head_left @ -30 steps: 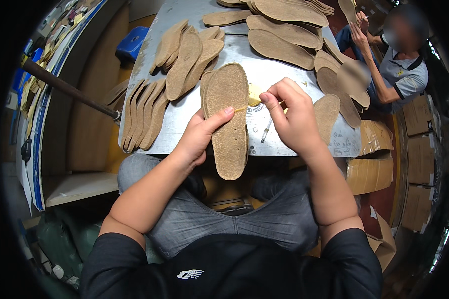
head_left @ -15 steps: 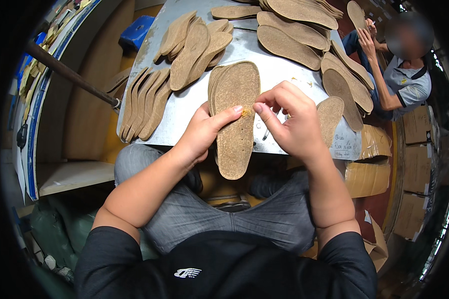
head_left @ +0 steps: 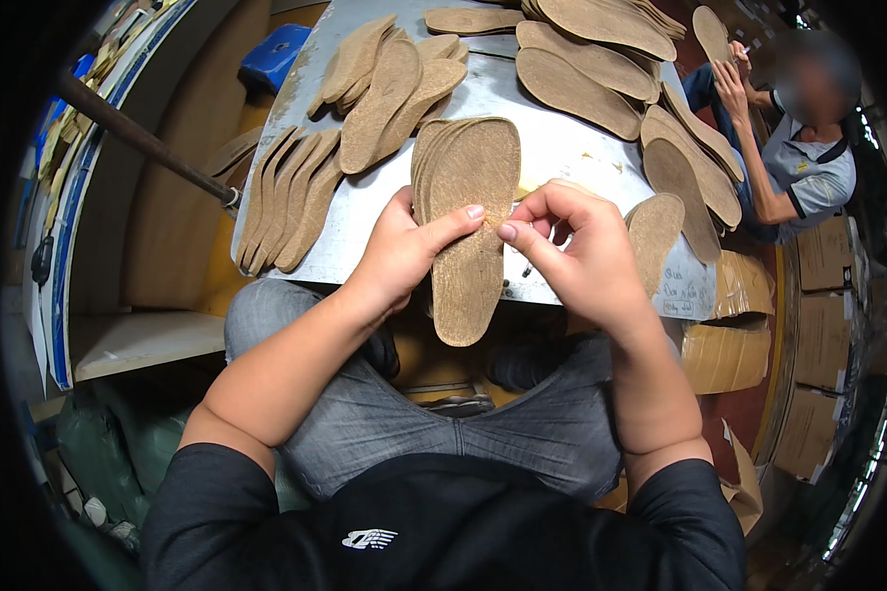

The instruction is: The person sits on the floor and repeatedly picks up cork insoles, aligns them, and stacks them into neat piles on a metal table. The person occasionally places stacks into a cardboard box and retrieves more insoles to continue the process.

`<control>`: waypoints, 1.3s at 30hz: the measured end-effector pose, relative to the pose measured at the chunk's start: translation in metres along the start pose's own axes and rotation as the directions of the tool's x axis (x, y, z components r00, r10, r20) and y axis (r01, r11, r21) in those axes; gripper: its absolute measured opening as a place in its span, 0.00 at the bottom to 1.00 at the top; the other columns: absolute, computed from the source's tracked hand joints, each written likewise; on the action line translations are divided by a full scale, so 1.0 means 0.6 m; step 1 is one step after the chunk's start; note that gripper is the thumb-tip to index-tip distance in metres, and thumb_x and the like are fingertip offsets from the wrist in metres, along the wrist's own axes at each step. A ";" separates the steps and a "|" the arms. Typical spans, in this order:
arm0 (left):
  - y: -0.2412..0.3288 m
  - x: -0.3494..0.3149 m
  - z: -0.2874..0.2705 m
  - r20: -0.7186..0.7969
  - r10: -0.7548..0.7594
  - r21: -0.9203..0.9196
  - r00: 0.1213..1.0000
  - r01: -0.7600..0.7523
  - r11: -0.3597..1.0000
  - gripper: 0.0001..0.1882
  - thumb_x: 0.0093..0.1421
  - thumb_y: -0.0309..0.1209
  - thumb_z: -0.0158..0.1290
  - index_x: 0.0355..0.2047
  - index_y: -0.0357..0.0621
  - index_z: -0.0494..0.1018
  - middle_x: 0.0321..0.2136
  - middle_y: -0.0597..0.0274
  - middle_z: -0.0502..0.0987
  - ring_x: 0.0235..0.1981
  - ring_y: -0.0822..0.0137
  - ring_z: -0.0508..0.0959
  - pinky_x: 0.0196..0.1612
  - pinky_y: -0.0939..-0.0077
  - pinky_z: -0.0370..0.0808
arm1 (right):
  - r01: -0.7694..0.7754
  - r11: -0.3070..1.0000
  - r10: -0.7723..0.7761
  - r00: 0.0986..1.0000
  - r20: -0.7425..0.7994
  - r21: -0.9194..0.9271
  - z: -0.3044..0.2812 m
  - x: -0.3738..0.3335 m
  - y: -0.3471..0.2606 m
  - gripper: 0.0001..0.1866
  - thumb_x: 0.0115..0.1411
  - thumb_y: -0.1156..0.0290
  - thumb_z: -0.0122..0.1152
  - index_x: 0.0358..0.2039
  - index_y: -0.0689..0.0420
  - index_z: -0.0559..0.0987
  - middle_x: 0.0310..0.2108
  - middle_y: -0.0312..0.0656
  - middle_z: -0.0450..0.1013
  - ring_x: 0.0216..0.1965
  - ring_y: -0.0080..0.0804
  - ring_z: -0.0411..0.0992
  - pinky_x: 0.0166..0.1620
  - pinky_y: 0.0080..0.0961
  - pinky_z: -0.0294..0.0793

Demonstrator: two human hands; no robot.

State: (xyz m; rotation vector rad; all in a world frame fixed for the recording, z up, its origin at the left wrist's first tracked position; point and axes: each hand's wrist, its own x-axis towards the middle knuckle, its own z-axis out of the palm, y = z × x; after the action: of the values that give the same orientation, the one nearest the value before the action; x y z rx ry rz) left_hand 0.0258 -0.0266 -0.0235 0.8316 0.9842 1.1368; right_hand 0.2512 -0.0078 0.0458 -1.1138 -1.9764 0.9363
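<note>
My left hand (head_left: 404, 248) grips a small fanned stack of brown cork insoles (head_left: 468, 295) from its left side, thumb pressed on the top insole near its middle. The stack stands out over the near edge of the table, above my lap. At its right edge my right hand (head_left: 581, 246) is closed in a pinch, thumb and forefinger tips close to my left thumb. What the pinch holds, if anything, is too small to make out. A pale yellow patch (head_left: 530, 187) shows on the table just behind the right fingers.
A pale table (head_left: 365, 212) carries piled insoles (head_left: 384, 103) at the left, a leaning row (head_left: 291, 202) nearer, and more piles (head_left: 581, 89) on the right. A seated co-worker (head_left: 798, 177) holds an insole. Cardboard boxes (head_left: 823, 335) stand right; a metal bar (head_left: 148, 146) juts in left.
The yellow-orange bit by my left thumb no longer shows. Small dark dots on the top insole are gone from view. My right fingertips have shifted slightly lower; the stack's upper edges are more fanned.
</note>
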 end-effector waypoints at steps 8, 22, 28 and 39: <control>0.014 0.002 -0.004 -0.005 0.014 0.014 1.000 -0.014 1.000 0.27 0.72 0.35 0.67 0.65 0.33 0.74 0.53 0.53 0.85 0.51 0.65 0.87 0.56 0.66 0.85 | -0.153 0.868 0.090 0.984 0.152 0.473 -0.024 -0.002 -0.002 0.06 0.68 0.73 0.76 0.40 0.61 0.87 0.39 0.33 0.77 0.41 0.19 0.71 0.47 0.20 0.72; -0.006 -0.003 0.006 0.033 0.046 -0.017 0.998 -0.045 0.999 0.28 0.69 0.32 0.71 0.61 0.29 0.72 0.49 0.52 0.86 0.48 0.65 0.87 0.52 0.67 0.87 | 0.105 0.972 -0.129 0.986 0.108 0.208 0.020 -0.004 -0.004 0.31 0.67 0.73 0.72 0.69 0.59 0.74 0.23 0.29 0.64 0.25 0.20 0.64 0.33 0.23 0.68; -0.021 -0.005 -0.001 0.046 0.120 0.101 0.992 -0.124 0.987 0.34 0.69 0.35 0.73 0.63 0.26 0.68 0.54 0.49 0.83 0.52 0.66 0.85 0.56 0.68 0.85 | 0.072 0.997 -0.069 0.994 0.090 -0.030 0.017 -0.002 -0.017 0.37 0.64 0.62 0.79 0.71 0.48 0.75 0.18 0.34 0.65 0.20 0.27 0.67 0.29 0.28 0.70; -0.028 -0.012 -0.003 -0.015 0.059 0.277 0.998 -0.052 0.960 0.37 0.69 0.42 0.73 0.62 0.29 0.65 0.49 0.45 0.86 0.49 0.57 0.87 0.50 0.63 0.86 | 0.243 0.890 -0.125 0.944 0.305 -0.387 0.026 -0.022 -0.051 0.40 0.62 0.47 0.78 0.72 0.40 0.76 0.31 0.46 0.84 0.30 0.52 0.84 0.34 0.46 0.83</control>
State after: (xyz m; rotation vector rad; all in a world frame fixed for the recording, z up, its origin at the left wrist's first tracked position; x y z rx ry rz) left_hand 0.0289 -0.0373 -0.0383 1.0775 1.1622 1.0719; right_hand 0.2312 -0.0351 0.0606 -1.0323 -2.5495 0.5972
